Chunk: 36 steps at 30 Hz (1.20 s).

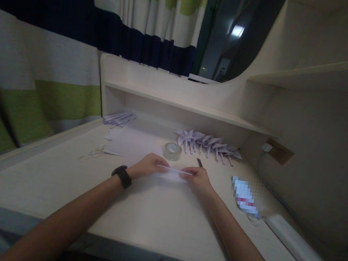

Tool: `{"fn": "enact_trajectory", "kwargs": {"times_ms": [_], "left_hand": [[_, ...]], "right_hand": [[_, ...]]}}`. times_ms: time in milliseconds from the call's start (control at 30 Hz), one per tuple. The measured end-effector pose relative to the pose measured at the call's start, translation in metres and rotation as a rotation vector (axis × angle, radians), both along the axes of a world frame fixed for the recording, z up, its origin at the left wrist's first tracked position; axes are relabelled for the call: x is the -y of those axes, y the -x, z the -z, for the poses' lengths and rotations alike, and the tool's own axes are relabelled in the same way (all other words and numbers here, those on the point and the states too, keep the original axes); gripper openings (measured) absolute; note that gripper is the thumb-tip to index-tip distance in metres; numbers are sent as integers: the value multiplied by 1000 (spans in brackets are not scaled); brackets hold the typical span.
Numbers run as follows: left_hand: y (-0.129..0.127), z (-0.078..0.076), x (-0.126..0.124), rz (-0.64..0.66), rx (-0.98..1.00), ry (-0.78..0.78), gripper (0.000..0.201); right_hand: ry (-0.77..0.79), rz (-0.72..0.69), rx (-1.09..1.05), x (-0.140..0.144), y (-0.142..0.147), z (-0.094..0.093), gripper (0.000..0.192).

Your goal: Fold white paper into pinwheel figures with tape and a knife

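Between my two hands a small white sheet of paper [172,175] is held just above the desk, its far edge folded or rolled into a narrow strip. My left hand [149,166], with a black watch on the wrist, pinches the left end of the paper. At the right end, the fingers of my right hand [198,179] close on it. A roll of clear tape [172,151] lies just beyond the paper. Near my right hand rests a dark narrow tool, perhaps a cutter knife [199,163], partly hidden by the hand.
Several paper pinwheels [209,145] lie in a row at the back. Rolled paper sticks [119,118] and white sheets [137,138] are at the back left, near thin tangled pieces [95,153]. On the right are a blurred phone-like object [245,196] and a long white device [302,252].
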<state>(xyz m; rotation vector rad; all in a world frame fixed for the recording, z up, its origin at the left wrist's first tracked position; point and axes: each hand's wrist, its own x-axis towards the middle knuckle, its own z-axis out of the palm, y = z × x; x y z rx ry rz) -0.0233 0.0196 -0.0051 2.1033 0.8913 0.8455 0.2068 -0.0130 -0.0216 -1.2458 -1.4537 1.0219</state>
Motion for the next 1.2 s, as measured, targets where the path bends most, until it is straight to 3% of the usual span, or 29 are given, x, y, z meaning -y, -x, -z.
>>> {"fn": "enact_trajectory", "kwargs": {"times_ms": [233, 567, 833, 1067, 1200], "left_hand": [[6, -3, -3, 90, -53, 40, 37], [3, -6, 6, 110, 58, 244, 47], [-1, -12, 13, 81, 84, 273, 49], [1, -11, 10, 17, 16, 146, 41], [-1, -9, 12, 2, 3, 154, 36]], "right_hand": [[44, -116, 8, 4, -8, -12, 40], [104, -199, -145, -3, -14, -4, 46], [103, -212, -194, -5, -16, 1, 46], [88, -228, -162, 0, -6, 0, 46], [73, -189, -139, 1, -2, 4, 41]]}}
